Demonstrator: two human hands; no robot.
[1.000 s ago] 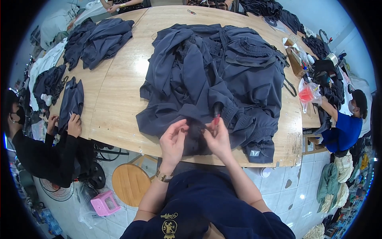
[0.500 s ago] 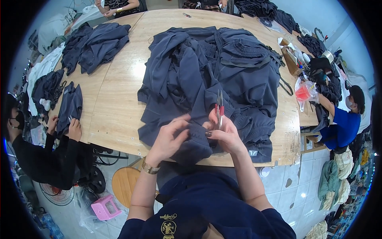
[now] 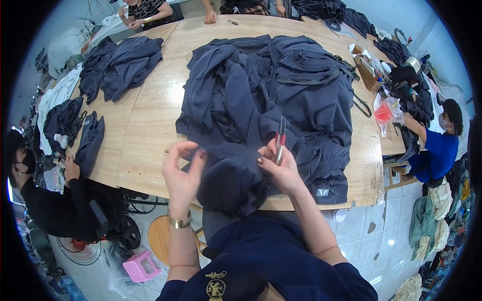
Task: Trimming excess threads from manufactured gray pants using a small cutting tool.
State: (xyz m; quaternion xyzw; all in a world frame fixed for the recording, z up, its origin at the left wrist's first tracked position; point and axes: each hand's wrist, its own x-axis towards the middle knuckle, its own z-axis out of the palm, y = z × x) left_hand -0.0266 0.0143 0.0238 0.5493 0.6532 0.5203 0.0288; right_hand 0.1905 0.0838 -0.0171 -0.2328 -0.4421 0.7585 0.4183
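My right hand (image 3: 282,173) is closed around red-handled thread snips (image 3: 280,141), whose blades point away from me. Its thumb and fingers also meet the edge of a dark grey garment (image 3: 231,175), which bunches over the table's near edge. Left of that cloth, my left hand (image 3: 182,173) is raised with thumb and fingers apart, and I see nothing in it. Beyond both hands lies a large heap of dark grey garments (image 3: 311,100) with gathered elastic waistbands.
The wooden table (image 3: 145,120) carries more dark garments (image 3: 133,62) at far left. A co-worker in black (image 3: 75,200) sits left; another in blue (image 3: 434,155) is at right near a red-filled plastic bag (image 3: 385,111). A wooden stool (image 3: 159,238) and pink stool (image 3: 141,267) stand below.
My left hand has moved left, away from the garment edge, and its fingers have spread. The garment at the near edge has spread wider. At left, the co-worker's hands have shifted.
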